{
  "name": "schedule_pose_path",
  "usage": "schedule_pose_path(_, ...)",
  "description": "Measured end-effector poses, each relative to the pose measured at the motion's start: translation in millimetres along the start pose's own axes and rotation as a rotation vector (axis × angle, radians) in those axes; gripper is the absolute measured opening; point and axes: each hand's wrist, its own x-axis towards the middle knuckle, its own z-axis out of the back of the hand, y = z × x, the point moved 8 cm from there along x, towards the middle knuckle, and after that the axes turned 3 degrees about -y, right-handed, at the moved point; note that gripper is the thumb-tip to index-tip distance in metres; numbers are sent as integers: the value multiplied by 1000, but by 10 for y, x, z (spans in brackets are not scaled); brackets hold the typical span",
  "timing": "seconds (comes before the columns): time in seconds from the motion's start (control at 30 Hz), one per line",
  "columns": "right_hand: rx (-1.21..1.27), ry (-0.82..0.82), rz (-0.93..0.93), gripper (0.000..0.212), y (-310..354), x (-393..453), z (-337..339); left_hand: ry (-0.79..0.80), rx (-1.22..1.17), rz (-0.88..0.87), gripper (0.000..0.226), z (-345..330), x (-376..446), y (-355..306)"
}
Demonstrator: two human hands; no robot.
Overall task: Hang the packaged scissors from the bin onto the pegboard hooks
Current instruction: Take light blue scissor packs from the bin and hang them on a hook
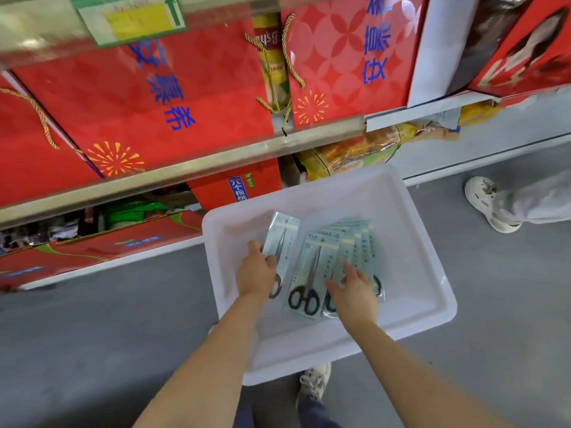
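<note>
Grey floor (108,319) bears the white bin (432,304) beside red-box shelves (185,168).

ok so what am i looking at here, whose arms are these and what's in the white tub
There is no machine here: the arms belong to a person wearing a camera on their head, so you see the one picture from their eyes, looking forward and down.

Both arms reach into a white bin standing on a grey floor beside shop shelves of red gift boxes. In the bin lie flat packs of scissors, most of them fanned out in an overlapping pile.

The left hand grips one separate pack at the left of the pile. The right hand rests on the pile with fingers spread; it is not clearly gripping anything.

Below the bin is the person's own shoe. At the upper right another person's shoe shows. No pegboard is in view.
</note>
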Motion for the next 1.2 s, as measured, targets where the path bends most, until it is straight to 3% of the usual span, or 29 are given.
schedule_pose_path(0.1,69,44,-137,73,-7,-11,-293,-48,-53,-40,21,165,-36,4)
schedule_pose_path(0.27,-142,-27,-246,91,175,-45,-559,-82,-389,8,18,309,-170,36)
schedule_pose_path(0.53,-76,-91,-277,81,332,-64,-736,-149,-624,26,11,464,-347,173)
schedule_pose_path(0.7,78,-73,-149,85,532,-104,-740,-191,-710,6,16,594,-463,248)
schedule_pose_path(0.8,118,-34,-63,90,593,-175,-635,-247,-820,-34,35,798,-650,157)
schedule_pose_path(0.93,223,-63,16,87,768,-297,-254,-366,-970,-63,50,1133,-811,31)
schedule_pose_path(1.1,378,-134,203,78,1268,-554,367,-482,-1087,-105,52,1827,-910,-294)
schedule_pose_path(1.2,483,-191,315,76,1671,-713,792,-537,-1077,-139,71,2327,-971,-497)
